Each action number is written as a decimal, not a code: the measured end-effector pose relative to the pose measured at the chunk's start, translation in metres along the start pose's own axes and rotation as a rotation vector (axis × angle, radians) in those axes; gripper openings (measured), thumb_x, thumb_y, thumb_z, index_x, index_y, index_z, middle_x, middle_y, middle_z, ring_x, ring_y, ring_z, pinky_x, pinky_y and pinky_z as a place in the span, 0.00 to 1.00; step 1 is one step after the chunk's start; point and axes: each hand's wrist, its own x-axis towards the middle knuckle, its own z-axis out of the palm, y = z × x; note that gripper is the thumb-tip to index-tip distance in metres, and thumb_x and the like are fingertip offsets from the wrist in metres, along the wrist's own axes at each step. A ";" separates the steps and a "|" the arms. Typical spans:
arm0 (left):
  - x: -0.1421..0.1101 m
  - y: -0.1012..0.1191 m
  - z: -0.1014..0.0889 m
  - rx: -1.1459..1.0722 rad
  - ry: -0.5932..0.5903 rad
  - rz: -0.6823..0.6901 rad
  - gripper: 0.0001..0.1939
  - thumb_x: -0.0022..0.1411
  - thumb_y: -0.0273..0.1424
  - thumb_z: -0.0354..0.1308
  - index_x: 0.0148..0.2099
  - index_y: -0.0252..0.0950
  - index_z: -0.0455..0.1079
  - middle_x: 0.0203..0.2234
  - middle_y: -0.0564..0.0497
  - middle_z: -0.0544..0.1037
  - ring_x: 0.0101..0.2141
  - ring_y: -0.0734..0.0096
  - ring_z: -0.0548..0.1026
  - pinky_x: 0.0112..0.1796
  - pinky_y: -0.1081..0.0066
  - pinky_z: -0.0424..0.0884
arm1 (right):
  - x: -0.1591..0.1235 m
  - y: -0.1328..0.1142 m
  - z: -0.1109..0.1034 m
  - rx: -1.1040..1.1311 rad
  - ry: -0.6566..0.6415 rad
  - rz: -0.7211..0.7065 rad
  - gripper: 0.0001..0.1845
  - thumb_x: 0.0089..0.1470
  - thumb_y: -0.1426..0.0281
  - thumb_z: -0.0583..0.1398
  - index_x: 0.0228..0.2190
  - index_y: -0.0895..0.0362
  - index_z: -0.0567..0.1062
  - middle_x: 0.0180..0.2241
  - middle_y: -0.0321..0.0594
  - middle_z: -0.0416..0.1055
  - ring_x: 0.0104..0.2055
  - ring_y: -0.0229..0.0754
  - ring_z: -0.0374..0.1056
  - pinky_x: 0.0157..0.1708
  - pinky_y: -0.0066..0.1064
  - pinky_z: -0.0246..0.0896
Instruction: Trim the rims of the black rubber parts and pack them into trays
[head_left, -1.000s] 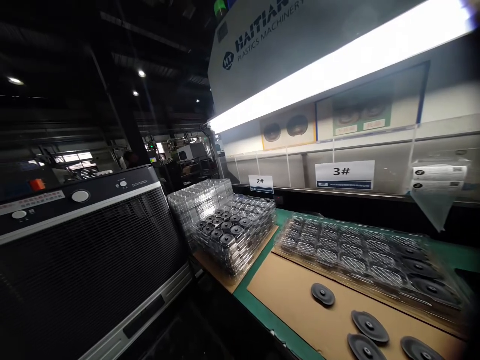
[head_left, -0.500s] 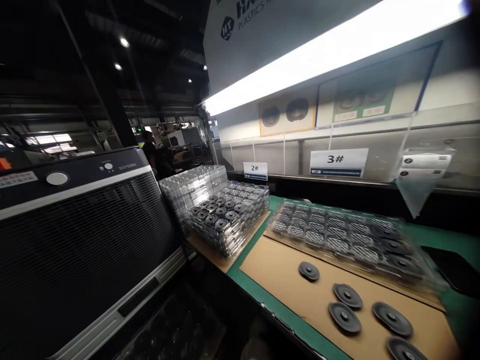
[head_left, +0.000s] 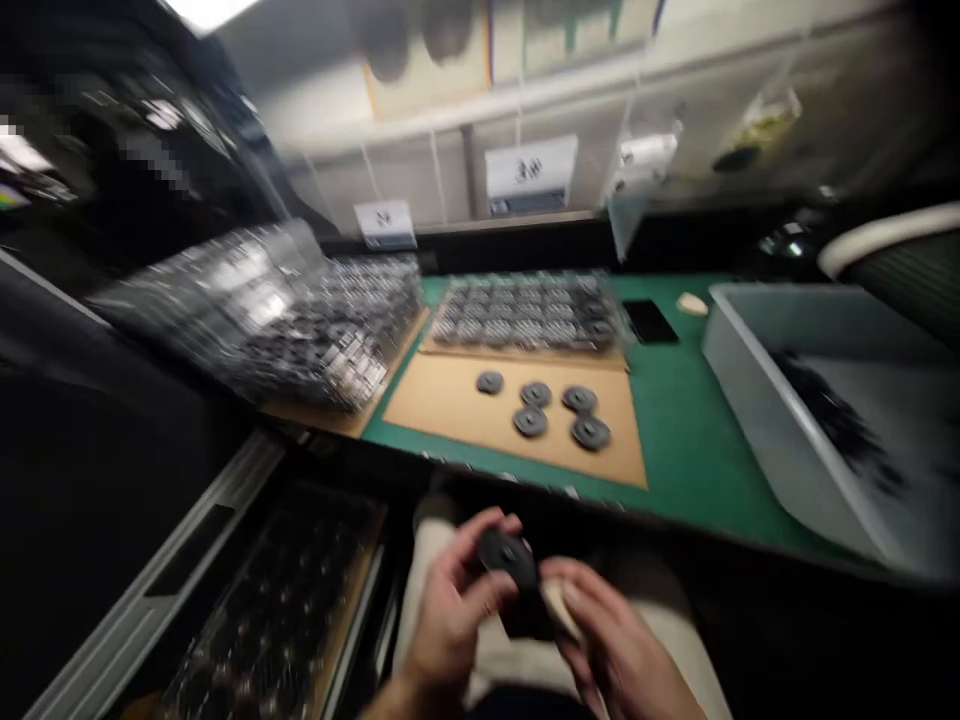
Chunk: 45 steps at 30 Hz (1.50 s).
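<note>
While a dark disc (head_left: pixel 508 560) is gripped between thumb and fingers of the left hand (head_left: pixel 450 607), a pale object (head_left: pixel 559 606) is held by the right hand (head_left: pixel 626 640), just beside the disc.

Lit at upper left by a white lamp (head_left: pixel 214 10). Backed by a pale wall (head_left: pixel 409 165) bearing blurred posters (head_left: pixel 427 60) and, lower, two white signs (head_left: pixel 531 172). Edged beneath by a black strip (head_left: pixel 480 252). Fitted in front with a green surface (head_left: pixel 675 420). Bounded at lower left by a dark unit (head_left: pixel 90 430) with silver trim. Opens at far left onto a dim hall (head_left: pixel 90 150) with bright patches.
</note>
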 end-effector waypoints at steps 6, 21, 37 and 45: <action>-0.011 0.020 -0.003 -0.176 -0.020 -0.118 0.26 0.68 0.33 0.64 0.65 0.37 0.69 0.64 0.38 0.72 0.60 0.50 0.75 0.57 0.62 0.76 | 0.004 -0.007 -0.007 -0.058 0.104 -0.252 0.33 0.59 0.56 0.67 0.61 0.54 0.66 0.33 0.34 0.71 0.28 0.35 0.66 0.27 0.27 0.65; -0.024 0.025 0.001 -0.010 -0.066 -0.017 0.29 0.59 0.27 0.72 0.62 0.40 0.72 0.64 0.41 0.72 0.61 0.52 0.74 0.59 0.66 0.74 | -0.033 -0.055 0.009 -0.812 -0.058 -0.759 0.06 0.66 0.70 0.59 0.43 0.55 0.76 0.37 0.41 0.72 0.36 0.41 0.67 0.38 0.33 0.63; -0.022 0.025 -0.001 -0.010 -0.078 -0.038 0.31 0.57 0.25 0.73 0.62 0.42 0.73 0.65 0.42 0.72 0.60 0.54 0.74 0.57 0.68 0.75 | -0.029 -0.055 0.014 -0.796 -0.110 -0.613 0.05 0.66 0.67 0.60 0.38 0.56 0.74 0.30 0.33 0.68 0.29 0.35 0.62 0.32 0.29 0.58; -0.020 0.026 -0.002 -0.072 0.004 -0.077 0.31 0.56 0.29 0.74 0.61 0.41 0.74 0.65 0.41 0.71 0.60 0.48 0.74 0.60 0.61 0.73 | -0.008 -0.041 0.000 -0.800 0.156 -0.556 0.08 0.67 0.63 0.61 0.39 0.55 0.75 0.32 0.37 0.73 0.32 0.39 0.67 0.34 0.32 0.60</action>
